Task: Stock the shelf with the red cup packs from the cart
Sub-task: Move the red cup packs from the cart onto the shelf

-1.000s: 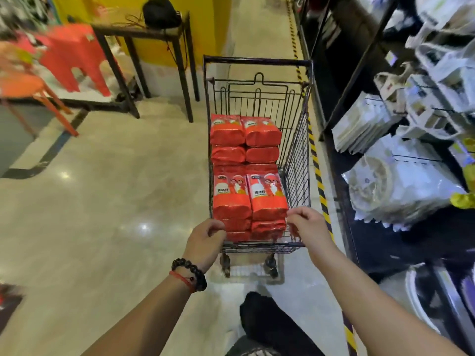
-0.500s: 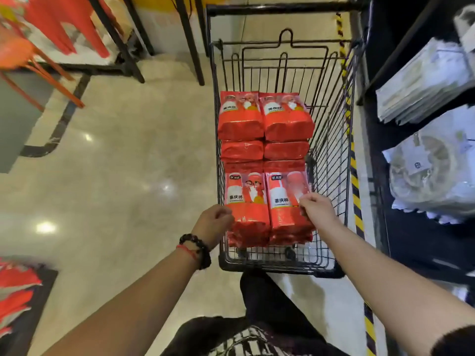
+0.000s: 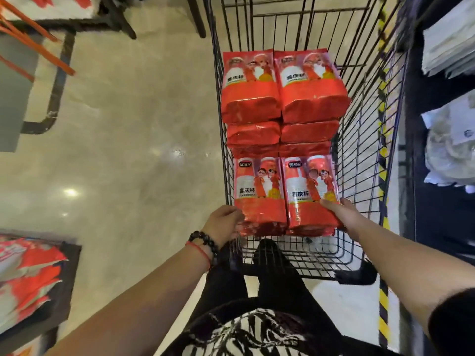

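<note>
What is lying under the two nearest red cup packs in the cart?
More red packs show at their near ends, under the nearest red cup packs. How many layers lie beneath is covered.

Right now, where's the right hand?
In the head view, the right hand is inside the cart, low and right of centre, on the right edge of the near right cup pack, next to the cart's right wire wall.

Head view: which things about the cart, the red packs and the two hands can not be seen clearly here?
- Red cup packs: lower layers covered by upper packs; count unknown.
- Left hand: fingertips behind near-left pack.
- Cart: far end cut off by top edge.
- Shelf: mostly beyond right edge.
</note>
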